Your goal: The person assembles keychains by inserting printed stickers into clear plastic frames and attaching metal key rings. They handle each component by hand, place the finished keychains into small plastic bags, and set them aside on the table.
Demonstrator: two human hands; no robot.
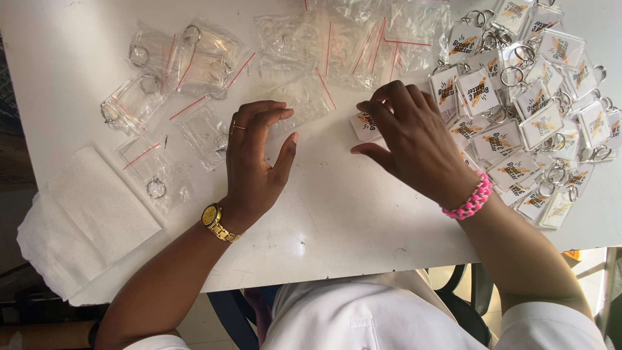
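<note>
Head view, hands: left hand open, holding nothing; right hand pinching a small white printed paper insert on the white surface.
Done: pile of filled clear keyrings at right.
Left: empty bagged clear keyrings at left.

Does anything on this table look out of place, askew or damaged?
Nothing looks damaged or spilled. The finished keychains lie in a loose overlapping heap at the right, and clear plastic bags are scattered unevenly at the left. The folded white tissue overhangs the table edge. The right hand touches a small printed card; the left hand is empty.
</note>
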